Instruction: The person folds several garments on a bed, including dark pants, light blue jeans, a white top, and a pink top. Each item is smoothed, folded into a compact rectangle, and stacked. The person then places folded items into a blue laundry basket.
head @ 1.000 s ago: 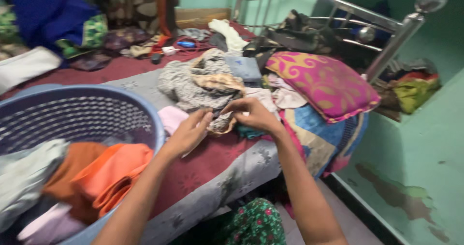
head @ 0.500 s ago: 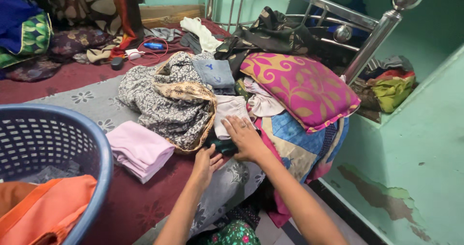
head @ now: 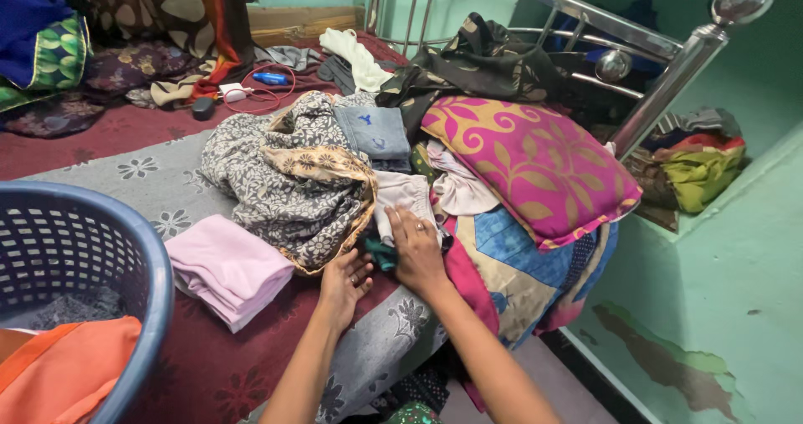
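My left hand (head: 344, 278) rests palm down on the bed at the edge of a grey patterned garment (head: 288, 181), fingers spread toward a dark teal cloth (head: 381, 255). My right hand (head: 416, 245) lies flat beside it on the clothes pile, its fingers on a folded pale pink-white cloth (head: 401, 194) and the teal cloth under it. A folded light pink garment (head: 226, 265) lies to the left of my left hand.
A blue laundry basket (head: 100, 261) with orange cloth (head: 63, 382) stands at the left. A magenta patterned pillow (head: 535, 160) lies on a patchwork quilt (head: 535, 265) at the right. Metal bed rails (head: 661, 89) and a green wall (head: 728, 307) are beyond.
Both hands came down from lifting the grey garment one second ago and now lie flat on the clothes at the bed's edge. The view shifted right, showing less of the basket.
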